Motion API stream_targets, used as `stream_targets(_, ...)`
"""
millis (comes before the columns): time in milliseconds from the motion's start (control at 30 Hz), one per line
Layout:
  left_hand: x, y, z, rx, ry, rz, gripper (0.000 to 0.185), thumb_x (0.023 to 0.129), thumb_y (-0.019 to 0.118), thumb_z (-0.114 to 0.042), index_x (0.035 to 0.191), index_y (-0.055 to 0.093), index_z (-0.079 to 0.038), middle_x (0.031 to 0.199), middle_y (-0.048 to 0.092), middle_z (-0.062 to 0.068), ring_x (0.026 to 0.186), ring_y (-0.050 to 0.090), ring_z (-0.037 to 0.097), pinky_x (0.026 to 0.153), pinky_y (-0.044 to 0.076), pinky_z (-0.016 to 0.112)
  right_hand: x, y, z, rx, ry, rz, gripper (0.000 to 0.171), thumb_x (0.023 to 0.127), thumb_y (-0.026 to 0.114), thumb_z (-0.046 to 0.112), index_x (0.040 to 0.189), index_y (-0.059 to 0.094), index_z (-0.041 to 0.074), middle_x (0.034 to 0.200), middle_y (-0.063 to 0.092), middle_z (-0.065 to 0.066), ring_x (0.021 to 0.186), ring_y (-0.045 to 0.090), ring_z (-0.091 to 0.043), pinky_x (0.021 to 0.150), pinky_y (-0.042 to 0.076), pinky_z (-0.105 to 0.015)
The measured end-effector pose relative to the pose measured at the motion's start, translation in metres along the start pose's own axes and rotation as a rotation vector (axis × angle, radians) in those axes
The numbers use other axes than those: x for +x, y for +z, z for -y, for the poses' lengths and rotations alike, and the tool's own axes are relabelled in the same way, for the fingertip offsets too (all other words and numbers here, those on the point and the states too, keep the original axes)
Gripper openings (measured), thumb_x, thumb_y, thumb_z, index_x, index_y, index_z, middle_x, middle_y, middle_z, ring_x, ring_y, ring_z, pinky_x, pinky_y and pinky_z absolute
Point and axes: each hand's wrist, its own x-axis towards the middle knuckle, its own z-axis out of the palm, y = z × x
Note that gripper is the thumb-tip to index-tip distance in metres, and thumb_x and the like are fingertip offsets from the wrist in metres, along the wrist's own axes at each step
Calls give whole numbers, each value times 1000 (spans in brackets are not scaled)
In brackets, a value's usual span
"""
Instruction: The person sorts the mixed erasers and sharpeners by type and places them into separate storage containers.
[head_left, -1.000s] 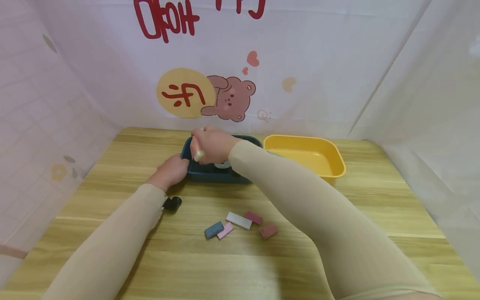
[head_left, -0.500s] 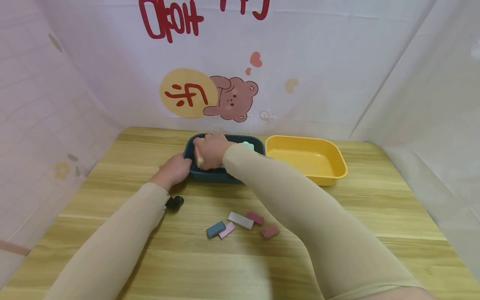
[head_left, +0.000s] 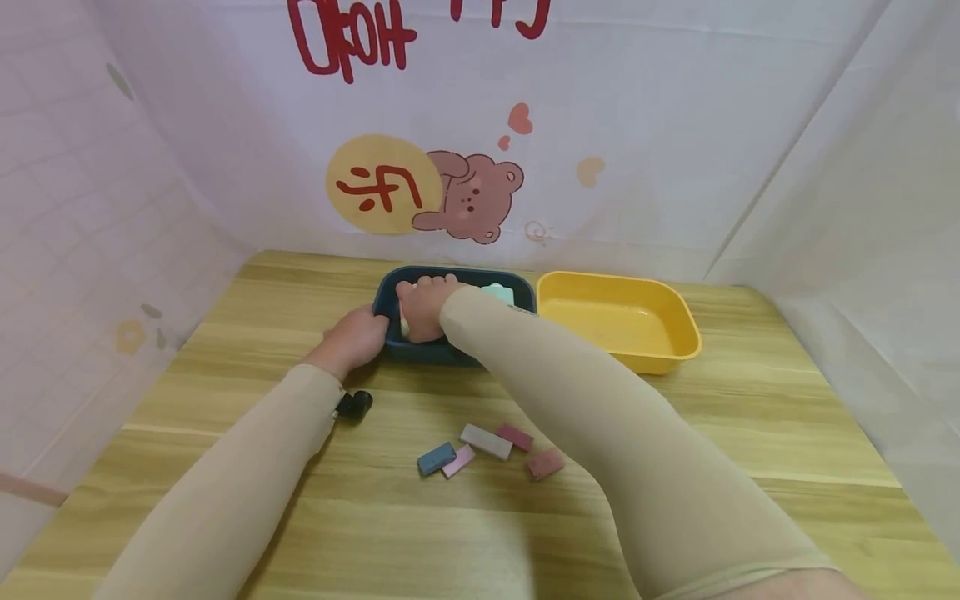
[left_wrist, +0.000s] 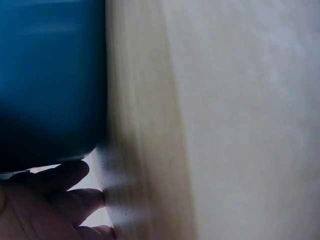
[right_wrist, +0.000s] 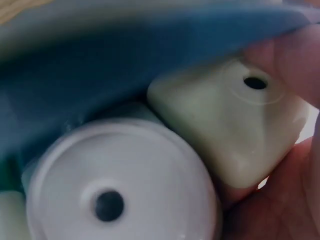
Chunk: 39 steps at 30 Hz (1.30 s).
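Note:
A dark blue bin (head_left: 423,354) stands at the back middle of the table. Its left end is gripped by my left hand (head_left: 356,337), thumb at the rim; the left wrist view shows the fingers outside the bin's end wall (left_wrist: 50,80). Inside the bin, my right hand (head_left: 430,308) holds a cream, rounded-square hollow piece (right_wrist: 220,115) with a small hole in its face. Right beside that piece lies a white round piece (right_wrist: 155,185) with a hole at its centre. A mint-green piece (head_left: 498,292) shows past the right sleeve, which hides part of the bin.
A yellow bin (head_left: 645,364) stands right next to the blue one. Several small flat blocks lie nearer on the wooden table, among them a blue block (head_left: 437,458), a grey-white block (head_left: 487,441) and a reddish block (head_left: 545,463). A printed cloth (head_left: 637,125) hangs behind.
My right hand has gone down from above the rim into the blue bin with the cream piece. The left hand stays at the bin's left end. The head view has shifted slightly.

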Motion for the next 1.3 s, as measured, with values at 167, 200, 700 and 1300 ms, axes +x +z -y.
stream_targets(167,-2,0,0,6,1,-2,61,108,22,-32,153,45,0,163,41,26,154,31,48,118,5,82,-6,-10,3,4,15,53,67,102,61,46,158,35,18,162,45,-12,147,46,-27,126,33,-47)
stream_targets(200,-2,0,0,9,1,-1,61,108,22,-32,155,43,0,164,40,27,155,30,49,118,4,82,-6,-12,4,-1,22,74,68,102,61,45,158,34,19,163,45,-11,147,46,-25,126,33,-47)
stream_targets(700,1,0,0,-12,-2,16,60,108,22,-31,158,41,-3,165,39,25,157,28,48,119,1,82,-3,-29,7,52,85,267,65,103,61,39,157,30,21,138,57,-4,115,62,-19,90,54,-32)
stream_targets(1300,2,1,2,-3,5,8,61,108,21,-31,159,39,-1,164,39,26,156,28,48,118,2,83,-3,-28,7,34,89,248,64,103,61,39,157,31,21,150,52,-5,121,57,-19,97,55,-33)
